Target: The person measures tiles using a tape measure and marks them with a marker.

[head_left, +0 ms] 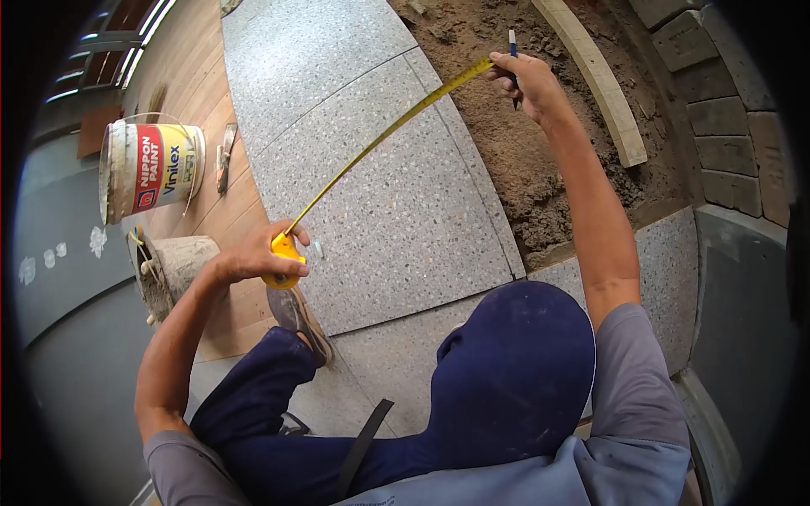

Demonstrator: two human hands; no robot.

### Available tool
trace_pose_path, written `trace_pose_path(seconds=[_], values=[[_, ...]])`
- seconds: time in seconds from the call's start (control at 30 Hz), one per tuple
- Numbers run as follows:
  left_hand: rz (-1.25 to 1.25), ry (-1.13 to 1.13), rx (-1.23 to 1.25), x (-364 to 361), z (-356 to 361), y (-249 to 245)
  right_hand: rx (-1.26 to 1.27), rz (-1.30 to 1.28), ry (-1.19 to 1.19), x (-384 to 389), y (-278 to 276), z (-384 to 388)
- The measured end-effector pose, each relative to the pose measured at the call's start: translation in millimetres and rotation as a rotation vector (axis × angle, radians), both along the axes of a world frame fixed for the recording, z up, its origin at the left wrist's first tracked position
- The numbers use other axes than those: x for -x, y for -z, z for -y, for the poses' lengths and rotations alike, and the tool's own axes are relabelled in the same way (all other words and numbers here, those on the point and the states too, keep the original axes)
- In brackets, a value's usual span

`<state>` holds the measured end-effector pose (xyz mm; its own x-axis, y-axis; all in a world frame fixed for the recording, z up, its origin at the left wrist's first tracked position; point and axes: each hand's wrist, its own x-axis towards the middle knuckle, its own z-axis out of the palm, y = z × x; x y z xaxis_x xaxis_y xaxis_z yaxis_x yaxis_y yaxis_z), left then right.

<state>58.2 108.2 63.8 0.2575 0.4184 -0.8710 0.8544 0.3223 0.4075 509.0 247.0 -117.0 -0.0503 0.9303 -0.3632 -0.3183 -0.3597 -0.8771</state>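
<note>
My left hand (251,255) is closed around the yellow case of a tape measure (283,263), near the left edge of a speckled grey terrazzo slab (380,219). From the case, the yellow blade (447,88) stretches diagonally across the slab to my right hand (537,86). My right fingers pinch the blade's end above the bare soil beyond the slab. A dark pen with a white end (512,44) is also held in that hand, pointing upward. A small pale piece (318,249) is on the slab beside my left fingers.
A paint bucket (190,164) and a cement-smeared bucket (187,257) stand at left on the wood-look floor (181,93). A trowel-like tool (225,158) lies beside them. A pale curved strip (595,72) crosses the soil (472,135). Stacked blocks (726,118) line the right.
</note>
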Motion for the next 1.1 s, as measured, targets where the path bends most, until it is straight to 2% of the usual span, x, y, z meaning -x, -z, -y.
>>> trace_pose_path(seconds=[0.13, 0.37, 0.6, 0.63, 0.73, 0.87, 0.97, 1.07, 1.1], values=[[0.054, -0.256, 0.149, -4.7, 20.6, -20.7, 0.014, -0.072, 0.057, 0.1, -12.4, 11.6], [0.221, -0.483, 0.232, -16.9, 53.5, -42.3, 0.018, -0.182, 0.125, -13.6, -39.9, 31.9], [0.34, -0.259, 0.185, -15.1, 57.6, -21.2, 0.09, -0.07, 0.206, -45.5, -49.5, 76.9], [0.237, -0.17, 0.11, -15.9, 60.7, -18.3, 0.104, -0.053, 0.207, -44.8, -50.3, 82.2], [0.245, -0.129, 0.02, -2.3, 74.8, -4.8, 0.127, 0.007, 0.229, -36.4, -55.4, 96.6], [0.208, -0.156, 0.05, 18.1, 81.1, -7.8, 0.148, 0.039, 0.15, -19.4, -59.9, 108.6], [0.228, -0.225, 0.091, 39.5, 92.1, -1.5, 0.181, 0.127, -0.039, 0.6, -71.2, 119.9], [0.304, -0.254, 0.034, 44.4, 104.8, 9.1, 0.212, 0.085, -0.302, 38.5, -73.3, 139.3], [0.328, -0.256, 0.082, 43.8, 107.7, 9.9, 0.156, 0.12, -0.39, 55.5, -73.5, 148.6]])
